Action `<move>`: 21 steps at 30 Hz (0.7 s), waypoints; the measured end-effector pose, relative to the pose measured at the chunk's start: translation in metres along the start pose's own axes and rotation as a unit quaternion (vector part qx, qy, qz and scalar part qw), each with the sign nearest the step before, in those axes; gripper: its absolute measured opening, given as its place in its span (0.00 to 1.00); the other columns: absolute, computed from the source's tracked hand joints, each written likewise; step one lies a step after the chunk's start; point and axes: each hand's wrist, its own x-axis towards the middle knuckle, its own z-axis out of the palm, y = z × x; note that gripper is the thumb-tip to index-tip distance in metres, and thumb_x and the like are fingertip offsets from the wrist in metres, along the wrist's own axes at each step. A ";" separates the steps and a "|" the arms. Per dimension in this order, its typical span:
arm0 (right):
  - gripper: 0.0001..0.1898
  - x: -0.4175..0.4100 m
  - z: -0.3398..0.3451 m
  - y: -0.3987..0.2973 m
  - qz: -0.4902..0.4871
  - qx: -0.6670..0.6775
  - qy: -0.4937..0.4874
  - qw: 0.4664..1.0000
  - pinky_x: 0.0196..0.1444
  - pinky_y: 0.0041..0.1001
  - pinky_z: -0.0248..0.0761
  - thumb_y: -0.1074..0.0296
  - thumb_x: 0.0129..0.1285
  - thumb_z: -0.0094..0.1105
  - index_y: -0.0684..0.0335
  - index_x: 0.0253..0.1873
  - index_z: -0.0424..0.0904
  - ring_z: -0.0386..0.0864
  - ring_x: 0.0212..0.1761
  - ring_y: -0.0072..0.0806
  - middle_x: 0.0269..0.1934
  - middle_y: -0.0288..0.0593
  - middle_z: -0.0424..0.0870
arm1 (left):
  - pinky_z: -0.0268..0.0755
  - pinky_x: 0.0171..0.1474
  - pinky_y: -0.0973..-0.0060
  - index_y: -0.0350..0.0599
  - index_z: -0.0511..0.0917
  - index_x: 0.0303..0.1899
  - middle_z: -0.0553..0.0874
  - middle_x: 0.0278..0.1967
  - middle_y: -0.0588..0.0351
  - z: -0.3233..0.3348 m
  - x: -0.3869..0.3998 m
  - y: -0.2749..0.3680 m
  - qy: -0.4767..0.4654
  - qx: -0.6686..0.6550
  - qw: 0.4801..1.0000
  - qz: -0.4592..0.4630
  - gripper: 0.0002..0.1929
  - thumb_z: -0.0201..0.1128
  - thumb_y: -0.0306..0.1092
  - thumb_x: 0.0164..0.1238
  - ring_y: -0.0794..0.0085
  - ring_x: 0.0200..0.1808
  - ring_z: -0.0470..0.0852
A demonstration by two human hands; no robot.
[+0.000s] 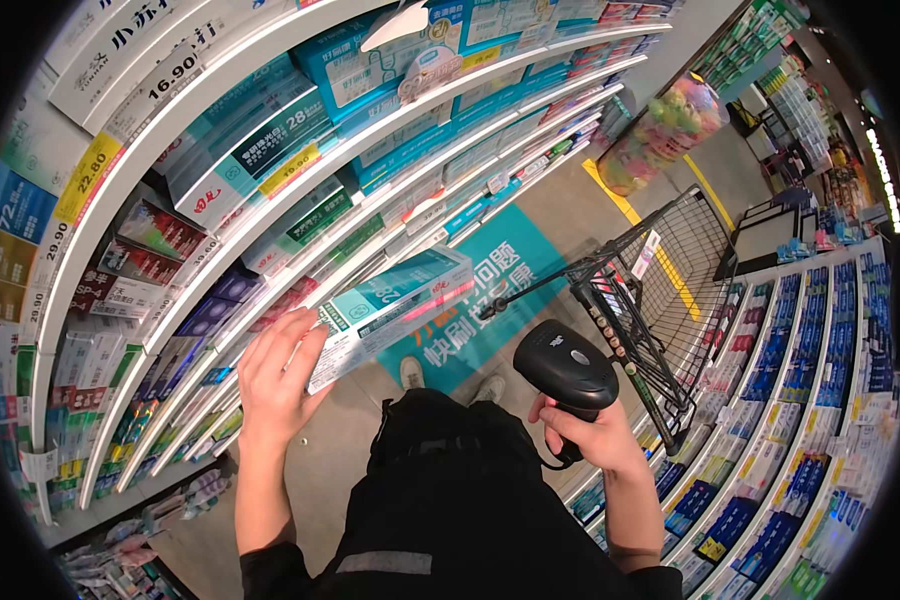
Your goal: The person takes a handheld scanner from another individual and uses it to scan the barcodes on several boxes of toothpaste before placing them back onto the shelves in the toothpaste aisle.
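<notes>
My left hand (279, 375) grips one end of a long, thin carton (399, 306), white and teal with printed writing, in front of the left shelves. The carton is tilted, its far end pointing up and to the right. A streak of red light falls across its side near that end. In my right hand (589, 439) is a black handheld barcode scanner (566, 366), held by its handle with the head towards the carton. Part of the handle is hidden by my fingers.
Shelves (337, 165) of boxed goods with price strips curve along the left. More shelves (780, 420) of packaged goods stand at the right. A black wire shopping cart (667, 247) is ahead on the right, beyond a teal floor sticker (487, 292). Behind it stands a clear bin of colourful items (660, 131).
</notes>
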 end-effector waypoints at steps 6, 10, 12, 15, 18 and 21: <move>0.07 -0.004 0.001 -0.007 0.012 -0.015 -0.014 1.000 0.30 0.24 0.71 0.83 0.62 0.56 0.67 0.44 0.74 0.76 0.21 0.22 0.35 0.47 0.80 | 0.77 0.46 0.62 0.35 0.78 0.44 0.83 0.45 0.44 -0.001 -0.004 0.003 0.022 0.002 1.000 0.009 0.28 0.73 0.28 0.31 0.50 0.48 0.84; 0.07 -0.009 -0.006 -0.008 -0.006 -0.014 -0.025 1.000 0.31 0.24 0.71 0.84 0.61 0.57 0.67 0.43 0.73 0.76 0.21 0.22 0.34 0.46 0.80 | 0.76 0.43 0.61 0.38 0.79 0.44 0.82 0.47 0.46 -0.001 -0.006 0.010 0.026 0.005 1.000 0.003 0.30 0.74 0.28 0.27 0.52 0.48 0.83; 0.07 -0.012 -0.010 -0.007 -0.008 -0.004 -0.027 1.000 0.30 0.24 0.71 0.84 0.61 0.57 0.67 0.43 0.73 0.76 0.21 0.22 0.34 0.46 0.79 | 0.76 0.43 0.61 0.37 0.79 0.44 0.82 0.47 0.46 -0.001 -0.005 0.013 0.026 0.009 1.000 0.001 0.30 0.74 0.28 0.27 0.51 0.48 0.83; 0.08 -0.020 -0.014 -0.014 0.006 0.004 -0.018 1.000 0.29 0.25 0.71 0.85 0.60 0.56 0.69 0.44 0.73 0.76 0.20 0.23 0.33 0.45 0.79 | 0.76 0.43 0.61 0.37 0.79 0.44 0.82 0.47 0.46 0.000 -0.005 0.020 0.026 0.012 1.000 -0.008 0.29 0.74 0.29 0.29 0.51 0.48 0.83; 0.09 -0.030 -0.020 -0.021 0.027 0.006 -0.004 1.000 0.28 0.26 0.72 0.86 0.60 0.55 0.70 0.45 0.73 0.76 0.20 0.24 0.32 0.44 0.78 | 0.76 0.48 0.60 0.35 0.78 0.45 0.82 0.46 0.44 0.004 -0.005 0.021 0.019 0.023 1.000 -0.008 0.30 0.73 0.29 0.31 0.49 0.49 0.83; 0.10 -0.039 -0.026 -0.025 0.018 0.005 -0.003 1.000 0.28 0.26 0.72 0.86 0.59 0.55 0.71 0.45 0.74 0.76 0.21 0.25 0.30 0.45 0.78 | 0.75 0.48 0.60 0.35 0.78 0.46 0.82 0.47 0.44 0.006 -0.003 0.023 0.014 0.041 0.999 -0.012 0.31 0.73 0.29 0.29 0.49 0.49 0.82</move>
